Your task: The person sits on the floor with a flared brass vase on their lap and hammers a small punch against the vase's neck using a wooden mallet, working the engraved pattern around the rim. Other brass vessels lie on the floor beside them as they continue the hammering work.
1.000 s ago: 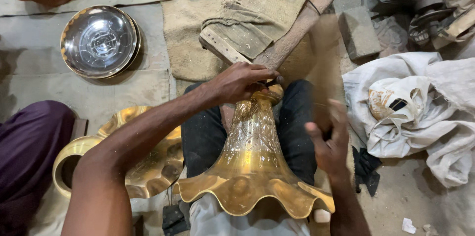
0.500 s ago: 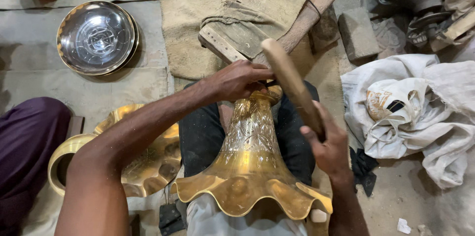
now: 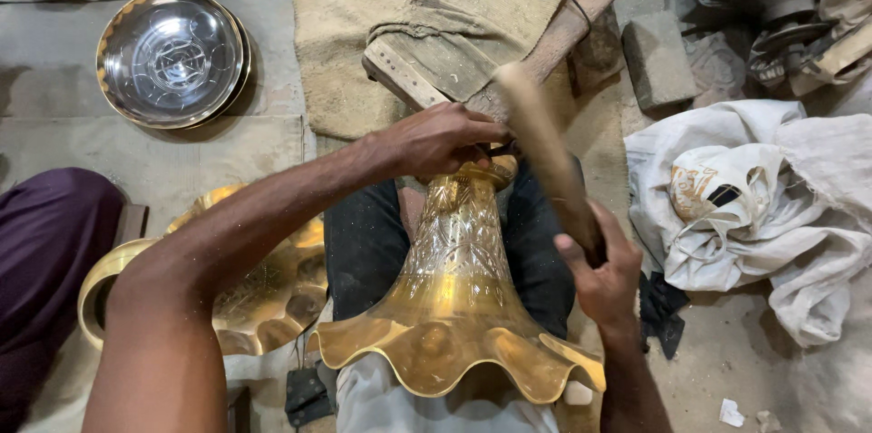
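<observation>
**A:** What are the hands doing?

**B:** The right hand (image 3: 604, 274) has its grip pressed together around the lower end of a wooden stick (image 3: 545, 156), fingers wrapped round the handle. The stick is blurred. Its long axis runs up and slightly left from that hand, so its far end sits just beside the narrow top of a brass horn-shaped piece (image 3: 454, 297).

**A:** And the other hand?

**B:** The left hand (image 3: 440, 138) rests on that narrow top, fingers curled over the rim and pinching something small and dark against it; I cannot tell what. This hand is the nearer one to the top of the brass piece; the right hand is beside its flared skirt.

**A:** How does the brass piece lie?

**B:** It lies along the person's lap, between legs in dark trousers (image 3: 363, 247). Its long axis runs away from the body: the narrow end points forward, the wide scalloped flare points back toward the waist. The neck carries embossed patterning.

**A:** What surrounds the brass piece?

**B:** Left of it, on the floor, is another brass flared piece (image 3: 263, 297). Further left and forward, a shiny steel bowl (image 3: 171, 56). Ahead of the narrow end, a worn wooden block (image 3: 472, 29) on sacking. To the right, crumpled white cloth (image 3: 772, 206).
</observation>
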Demonstrator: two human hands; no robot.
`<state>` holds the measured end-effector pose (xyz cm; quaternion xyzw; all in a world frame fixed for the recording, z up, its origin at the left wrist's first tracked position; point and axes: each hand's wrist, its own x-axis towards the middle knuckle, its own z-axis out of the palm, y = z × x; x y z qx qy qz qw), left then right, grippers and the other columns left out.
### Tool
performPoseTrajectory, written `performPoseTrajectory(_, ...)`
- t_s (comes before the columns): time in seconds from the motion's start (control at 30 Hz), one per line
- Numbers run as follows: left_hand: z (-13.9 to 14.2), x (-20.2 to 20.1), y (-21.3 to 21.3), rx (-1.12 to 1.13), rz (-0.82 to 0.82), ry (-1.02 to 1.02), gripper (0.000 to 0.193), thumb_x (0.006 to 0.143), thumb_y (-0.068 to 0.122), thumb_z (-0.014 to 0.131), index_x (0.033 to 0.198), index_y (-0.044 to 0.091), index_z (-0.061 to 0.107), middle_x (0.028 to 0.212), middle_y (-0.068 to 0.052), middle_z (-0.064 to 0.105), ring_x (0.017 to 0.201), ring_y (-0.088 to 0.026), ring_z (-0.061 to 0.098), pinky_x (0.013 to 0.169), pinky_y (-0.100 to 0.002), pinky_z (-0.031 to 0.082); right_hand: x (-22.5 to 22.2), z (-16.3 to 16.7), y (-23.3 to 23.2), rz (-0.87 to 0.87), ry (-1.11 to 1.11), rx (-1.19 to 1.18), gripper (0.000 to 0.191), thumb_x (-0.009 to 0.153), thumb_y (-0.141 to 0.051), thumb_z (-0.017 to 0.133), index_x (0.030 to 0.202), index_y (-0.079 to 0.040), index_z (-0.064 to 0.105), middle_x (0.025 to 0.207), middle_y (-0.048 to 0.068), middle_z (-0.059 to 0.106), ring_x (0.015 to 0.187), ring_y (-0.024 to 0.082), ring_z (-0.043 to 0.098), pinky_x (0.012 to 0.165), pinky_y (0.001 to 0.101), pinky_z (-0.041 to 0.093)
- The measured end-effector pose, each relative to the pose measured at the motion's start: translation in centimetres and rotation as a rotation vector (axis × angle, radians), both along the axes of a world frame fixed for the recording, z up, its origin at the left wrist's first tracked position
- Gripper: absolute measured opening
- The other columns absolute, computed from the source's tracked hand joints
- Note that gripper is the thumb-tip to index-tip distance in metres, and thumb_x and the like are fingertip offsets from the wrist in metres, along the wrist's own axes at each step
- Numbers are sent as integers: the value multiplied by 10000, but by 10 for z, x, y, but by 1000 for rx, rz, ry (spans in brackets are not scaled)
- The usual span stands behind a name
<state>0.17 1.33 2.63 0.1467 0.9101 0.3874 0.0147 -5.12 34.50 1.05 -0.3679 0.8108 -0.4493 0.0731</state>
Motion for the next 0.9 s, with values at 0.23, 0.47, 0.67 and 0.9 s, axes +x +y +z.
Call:
performPoseTrajectory(0.23,6,-3,-3,96,-68,129,305,1006,140,665,1293,38,670,1069,-155,783,610,-149,729,563,-339,664,4,14,-6,-54,-199,48,543,958,-389,672,1371,-59,548,782,26,644,592,110,610,526,292,515)
performPoseTrajectory(0.47,4,-6,-3,76,-65,113,302,980,141,665,1266,47,694,958,-127,791,526,-129,678,475,-341,606,6,1,-2,-55,-267,-128,540,979,-408,689,1361,-47,564,830,40,629,617,94,569,541,264,472)
performPoseTrajectory(0.67,2,-7,-3,33,-72,145,252,981,172,689,1204,56,703,818,-84,771,544,-113,658,473,-321,564,10,4,-2,-2,-276,-161,531,988,-351,722,1366,-8,575,876,22,628,706,82,544,605,259,442)
performPoseTrajectory(0.9,-4,-14,-5,82,-82,150,220,983,68,648,1189,24,710,886,-111,777,538,-123,669,442,-326,579,8,6,1,70,-91,-44,521,1026,-327,707,1407,-1,564,969,24,688,815,78,615,719,237,498)
